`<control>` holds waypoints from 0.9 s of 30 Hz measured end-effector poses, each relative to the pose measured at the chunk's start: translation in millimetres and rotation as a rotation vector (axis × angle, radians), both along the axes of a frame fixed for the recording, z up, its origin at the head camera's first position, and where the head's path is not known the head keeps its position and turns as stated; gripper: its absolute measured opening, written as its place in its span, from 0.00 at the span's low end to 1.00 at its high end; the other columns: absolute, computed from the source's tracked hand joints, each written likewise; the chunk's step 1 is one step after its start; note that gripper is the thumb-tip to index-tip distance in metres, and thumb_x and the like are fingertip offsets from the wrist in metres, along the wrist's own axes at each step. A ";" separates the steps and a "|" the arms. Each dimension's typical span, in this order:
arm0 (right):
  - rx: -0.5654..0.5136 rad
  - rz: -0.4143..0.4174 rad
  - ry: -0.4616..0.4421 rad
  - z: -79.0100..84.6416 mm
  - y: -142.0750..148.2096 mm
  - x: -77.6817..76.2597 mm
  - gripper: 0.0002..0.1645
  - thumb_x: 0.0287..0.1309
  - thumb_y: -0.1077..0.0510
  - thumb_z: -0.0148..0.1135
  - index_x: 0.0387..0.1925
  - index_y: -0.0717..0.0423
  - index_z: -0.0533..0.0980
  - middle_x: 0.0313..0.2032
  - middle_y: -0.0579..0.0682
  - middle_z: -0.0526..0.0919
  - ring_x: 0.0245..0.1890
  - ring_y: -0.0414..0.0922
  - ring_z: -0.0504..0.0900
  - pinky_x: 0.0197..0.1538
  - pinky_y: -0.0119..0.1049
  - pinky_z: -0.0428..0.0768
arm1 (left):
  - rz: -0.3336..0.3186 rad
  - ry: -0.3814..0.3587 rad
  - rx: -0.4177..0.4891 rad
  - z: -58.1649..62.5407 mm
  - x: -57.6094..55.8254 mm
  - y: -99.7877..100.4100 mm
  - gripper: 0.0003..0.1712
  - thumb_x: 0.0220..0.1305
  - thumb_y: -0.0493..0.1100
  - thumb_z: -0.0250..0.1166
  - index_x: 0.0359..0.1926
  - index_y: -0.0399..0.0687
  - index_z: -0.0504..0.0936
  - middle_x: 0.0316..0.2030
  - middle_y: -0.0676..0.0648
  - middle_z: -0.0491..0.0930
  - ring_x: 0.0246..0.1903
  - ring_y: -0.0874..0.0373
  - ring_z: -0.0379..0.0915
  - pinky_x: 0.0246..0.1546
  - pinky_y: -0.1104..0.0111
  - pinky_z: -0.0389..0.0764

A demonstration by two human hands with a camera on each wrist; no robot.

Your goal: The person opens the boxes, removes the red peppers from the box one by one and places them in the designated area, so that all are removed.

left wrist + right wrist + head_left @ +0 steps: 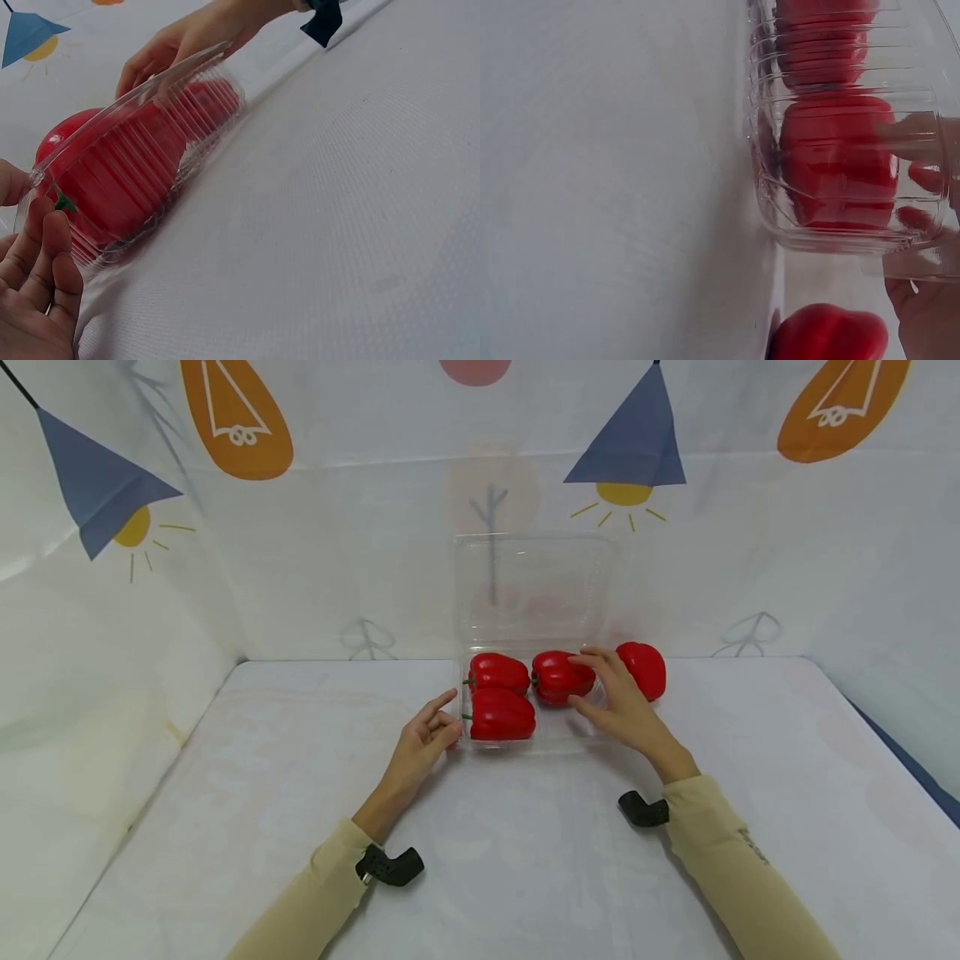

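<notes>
A clear plastic clamshell box stands on the table with its lid raised at the back. On the left inside it, two red bell peppers sit one behind the other: a rear bell pepper and a front bell pepper. My right hand holds a third bell pepper in the box between thumb and fingers. Another bell pepper lies outside, just right of the box, partly behind that hand. My left hand rests its loosely extended fingers at the box's left side.
A white cloth covers the table. Close behind the box rises a printed fabric backdrop, with a side panel at left. Black wrist cameras sit on the left sleeve and the right sleeve.
</notes>
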State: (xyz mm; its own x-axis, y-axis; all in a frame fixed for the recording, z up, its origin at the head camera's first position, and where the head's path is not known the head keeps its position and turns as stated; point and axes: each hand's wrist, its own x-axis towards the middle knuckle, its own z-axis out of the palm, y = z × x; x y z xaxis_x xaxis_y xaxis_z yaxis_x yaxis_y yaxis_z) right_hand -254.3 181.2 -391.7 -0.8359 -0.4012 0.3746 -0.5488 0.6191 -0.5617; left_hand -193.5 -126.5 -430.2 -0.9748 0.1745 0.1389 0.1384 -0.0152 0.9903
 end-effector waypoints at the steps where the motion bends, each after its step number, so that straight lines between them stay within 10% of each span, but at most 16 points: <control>1: 0.017 -0.003 0.007 0.6 -0.9 -0.6 0.37 0.50 0.61 0.68 0.62 0.53 0.65 0.65 0.58 0.62 0.65 0.55 0.61 0.60 0.59 0.70 | 0.000 0.001 0.000 -0.1 0.0 -0.1 0.31 0.66 0.38 0.58 0.69 0.48 0.61 0.39 0.34 0.74 0.30 0.61 0.71 0.35 0.77 0.74; 27: 0.160 0.001 0.025 6.5 -11.3 -2.5 0.45 0.48 0.59 0.70 0.67 0.46 0.61 0.66 0.55 0.61 0.66 0.55 0.57 0.59 0.60 0.61 | 0.004 0.019 0.008 -1.4 -0.4 -0.2 0.31 0.66 0.36 0.57 0.69 0.46 0.62 0.34 0.46 0.75 0.29 0.63 0.71 0.34 0.77 0.74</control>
State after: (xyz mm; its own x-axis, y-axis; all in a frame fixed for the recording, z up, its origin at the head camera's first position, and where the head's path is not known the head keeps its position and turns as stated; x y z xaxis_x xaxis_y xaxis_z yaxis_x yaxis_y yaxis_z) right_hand -256.8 169.9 -385.1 -0.8269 -0.4578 0.3265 -0.5618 0.6990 -0.4426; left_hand -193.9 -126.7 -431.6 -0.9727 0.1694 0.1584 0.1569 -0.0220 0.9874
